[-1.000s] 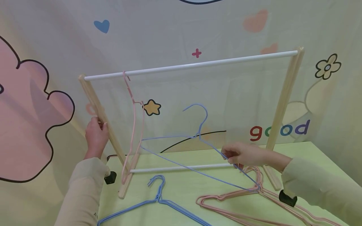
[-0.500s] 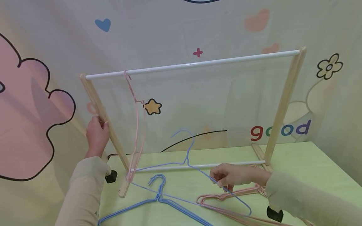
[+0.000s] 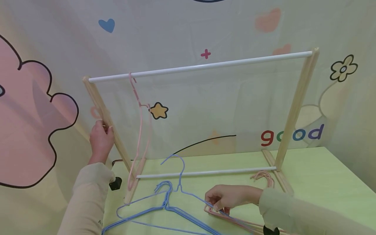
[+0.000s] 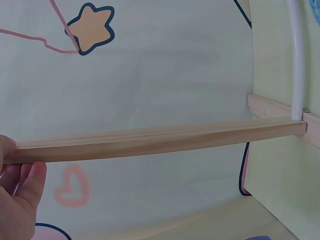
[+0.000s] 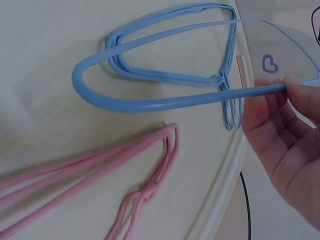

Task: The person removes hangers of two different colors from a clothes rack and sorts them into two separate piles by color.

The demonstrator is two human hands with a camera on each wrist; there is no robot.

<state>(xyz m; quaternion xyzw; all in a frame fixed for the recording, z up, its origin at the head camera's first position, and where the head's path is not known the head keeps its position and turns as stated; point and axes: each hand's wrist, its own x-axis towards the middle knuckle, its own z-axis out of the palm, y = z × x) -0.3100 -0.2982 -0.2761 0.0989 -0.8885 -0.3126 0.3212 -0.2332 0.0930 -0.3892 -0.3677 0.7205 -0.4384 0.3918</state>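
My right hand [image 3: 227, 199] pinches one arm of a blue clothes hanger [image 3: 181, 176], seen close up in the right wrist view as a blue hanger [image 5: 150, 104] above the table. In the head view its frame overlaps a stack of blue hangers [image 3: 188, 218] lying at the front. My left hand [image 3: 101, 138] grips the left wooden post [image 3: 113, 137] of a small clothes rack; the left wrist view shows thumb and fingers around that post [image 4: 150, 142]. A pink hanger [image 3: 139, 130] hangs from the white top rail [image 3: 199, 67] near its left end.
Several pink hangers [image 5: 90, 170] lie on the table at the right, partly hidden by the right hand and sleeve in the head view. A white lower bar [image 3: 205, 173] joins the rack's wooden feet. Behind the rack hangs a printed cloth [image 3: 191, 107].
My right hand has moved left and down with the blue hanger, from over the pink hangers to beside the blue stack. The left hand stays on the post.
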